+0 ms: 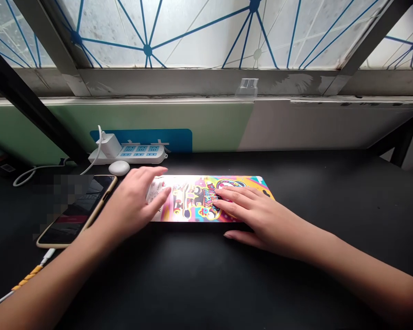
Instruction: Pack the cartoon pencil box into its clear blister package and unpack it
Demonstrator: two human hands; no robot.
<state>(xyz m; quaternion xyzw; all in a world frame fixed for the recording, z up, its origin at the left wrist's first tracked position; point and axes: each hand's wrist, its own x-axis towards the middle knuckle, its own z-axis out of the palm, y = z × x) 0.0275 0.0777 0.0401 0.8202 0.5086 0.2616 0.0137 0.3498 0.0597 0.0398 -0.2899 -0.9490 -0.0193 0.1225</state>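
Observation:
A flat, brightly printed rectangular package (189, 201) with cartoon art lies lengthwise on the black table (192, 275). Whether it is a box or a card I cannot tell. Over its left end is my left hand (137, 197), thumb and index finger apart; the other fingers are mostly hidden behind them. My right hand (254, 213) rests flat across the package's right part, fingers stretched out together and thumb off its near edge. Glare whitens the package's left half.
Left of my left hand lies a phone (79, 213) in a tan case, with a charging cable (27, 277) wrapped in orange. Behind it are a white oval object (119, 168) and a power strip (141, 155) with a plugged-in charger (109, 145). A window (199, 36) borders the back.

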